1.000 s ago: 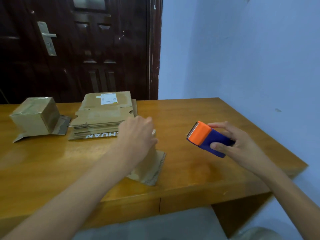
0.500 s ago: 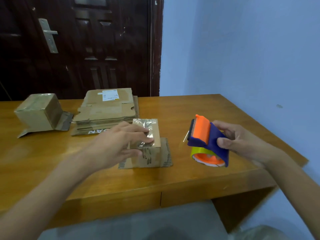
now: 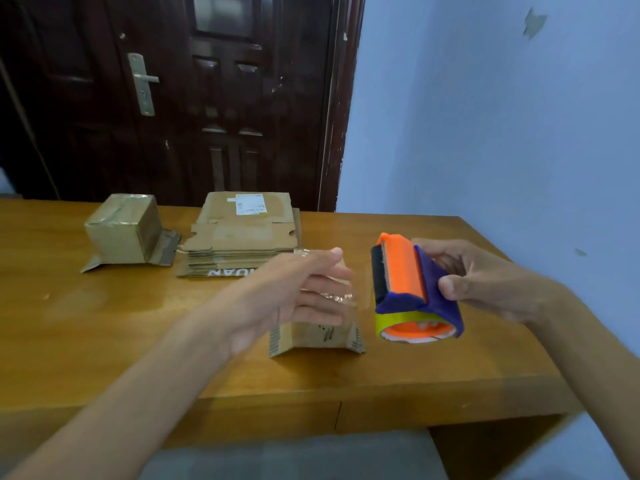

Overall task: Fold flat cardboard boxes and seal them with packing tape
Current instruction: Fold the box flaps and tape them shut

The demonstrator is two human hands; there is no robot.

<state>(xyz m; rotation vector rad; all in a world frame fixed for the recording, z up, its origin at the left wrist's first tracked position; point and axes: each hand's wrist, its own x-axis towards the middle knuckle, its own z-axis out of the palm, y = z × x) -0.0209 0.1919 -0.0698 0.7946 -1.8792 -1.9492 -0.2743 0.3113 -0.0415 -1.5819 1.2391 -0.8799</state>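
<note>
A small taped cardboard box (image 3: 317, 336) stands on the wooden table (image 3: 104, 323) near the front edge, its bottom flaps splayed out. My left hand (image 3: 294, 296) hovers over its top with straight fingers pointing right and hides most of it. Whether the hand touches the box I cannot tell. My right hand (image 3: 485, 282) grips a purple and orange tape dispenser (image 3: 412, 289) with a yellow-edged tape roll, held in the air just right of the box.
A stack of flat cardboard boxes (image 3: 242, 237) lies behind the small box. A second folded, taped box (image 3: 124, 233) stands at the back left. A dark door (image 3: 173, 98) and a blue wall (image 3: 502, 116) rise behind the table.
My left hand has let go of the box and straightened its fingers above it. The dispenser has come closer to the box and turned more upright.
</note>
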